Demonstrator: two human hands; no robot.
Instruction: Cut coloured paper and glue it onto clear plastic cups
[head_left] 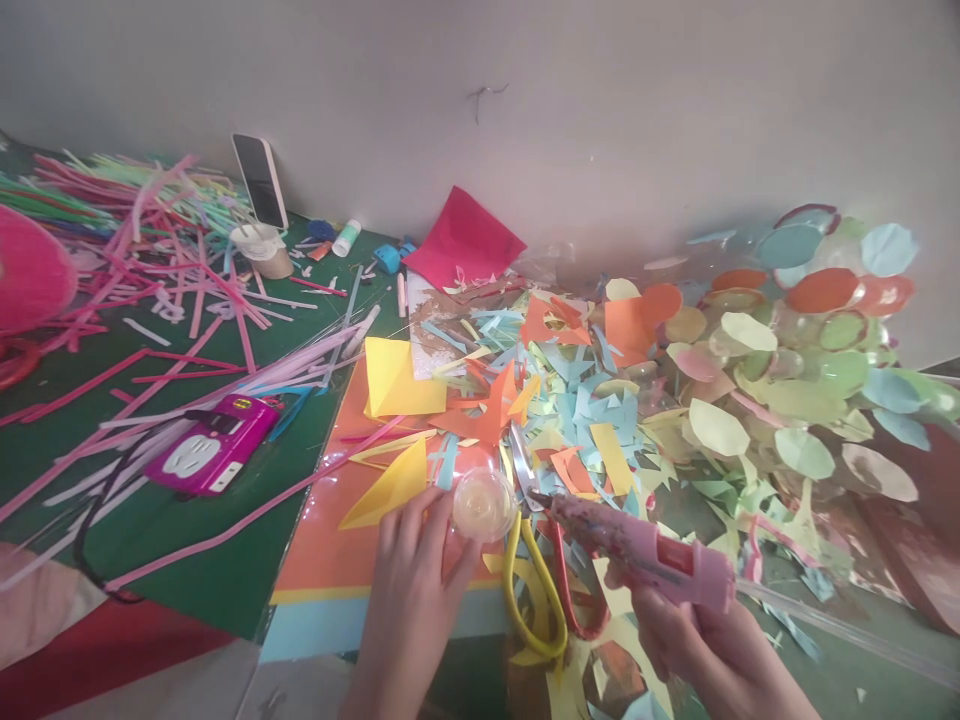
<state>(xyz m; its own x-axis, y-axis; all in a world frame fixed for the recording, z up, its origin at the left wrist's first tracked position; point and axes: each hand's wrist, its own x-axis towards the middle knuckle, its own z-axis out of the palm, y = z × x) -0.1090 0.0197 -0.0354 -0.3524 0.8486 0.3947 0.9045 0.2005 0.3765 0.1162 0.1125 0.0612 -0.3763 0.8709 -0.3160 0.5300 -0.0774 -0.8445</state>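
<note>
Low in the centre, my left hand [420,555] has its fingers closed around the side of a small clear plastic cup [484,505]. At the right, my right hand [686,635] is wrapped round the handle of a pink glue gun [652,555], whose dark, dirty nozzle points left, close to the cup. Between the two hands lie scissors with yellow and red handles [536,600], their blades angled up. Orange sheets [330,540] and folded yellow paper [401,378] lie beneath and behind my left hand.
Blue, orange and yellow paper scraps [592,410] cover the middle. Cups with coloured paper discs [817,330] pile up at the right. A magenta power outlet box [214,445], pink pipe cleaners [217,280] and a phone [260,180] are at the left. Red paper [465,240] leans on the wall.
</note>
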